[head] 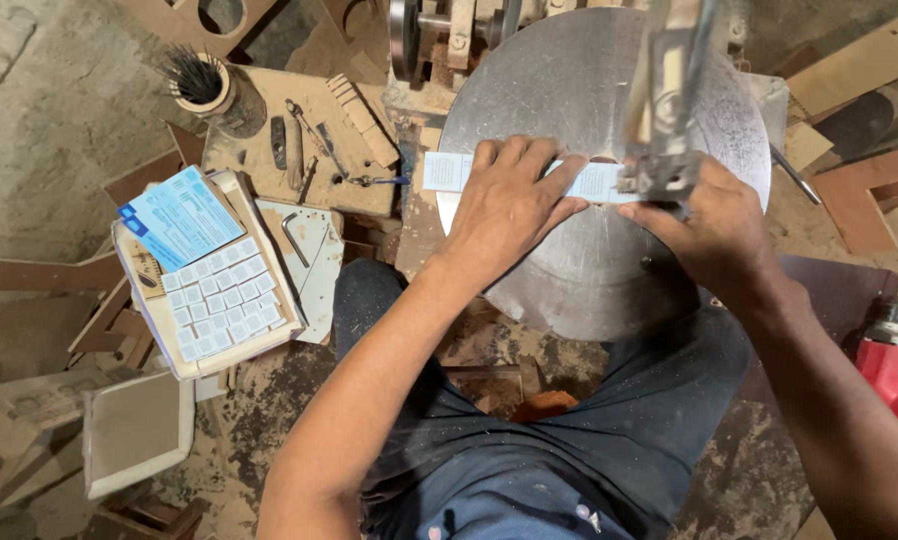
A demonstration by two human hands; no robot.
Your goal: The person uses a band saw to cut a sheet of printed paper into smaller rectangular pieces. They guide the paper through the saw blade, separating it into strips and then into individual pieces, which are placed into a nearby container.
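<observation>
A long white strip (447, 171) with a printed grid lies across the round grey metal saw table (569, 270). My left hand (509, 205) presses flat on the strip's middle, fingers spread toward the blade guide. My right hand (714, 230) holds the strip's right end just below the metal blade guide (664, 165), which hides part of the strip and my fingers. The strip's left end sticks out past the table's edge.
To the left, a shallow box (269, 345) holds several small white squares and a blue printed sheet (179, 215). Behind it a wooden board (319, 150) carries hand tools and a cup of rods (199, 85). A red power drill (894, 375) lies at right. Wood offcuts litter the dusty floor.
</observation>
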